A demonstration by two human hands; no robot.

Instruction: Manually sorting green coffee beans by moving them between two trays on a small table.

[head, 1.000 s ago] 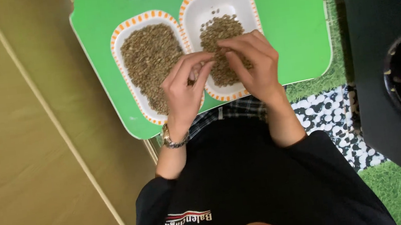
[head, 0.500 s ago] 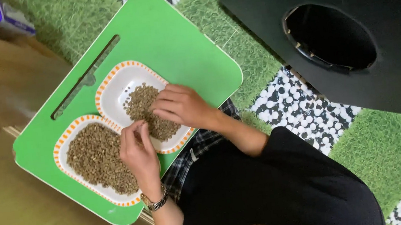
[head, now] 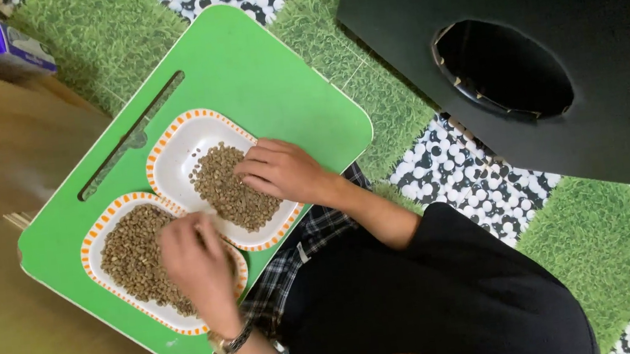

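We reach both hands forward and down, left hand (head: 196,260) blurred with fingers curled and a watch at the wrist, right hand (head: 280,171) palm-down with fingers bent and together, forearm bare below a black sleeve.

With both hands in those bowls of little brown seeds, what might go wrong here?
The green tray seems to rest on the person's lap, so a knee shift might tip both bowls. The left hand is blurred over the fuller near bowl; a quick flick might scatter seeds. The right hand lies across the far bowl's rim and might nudge it.
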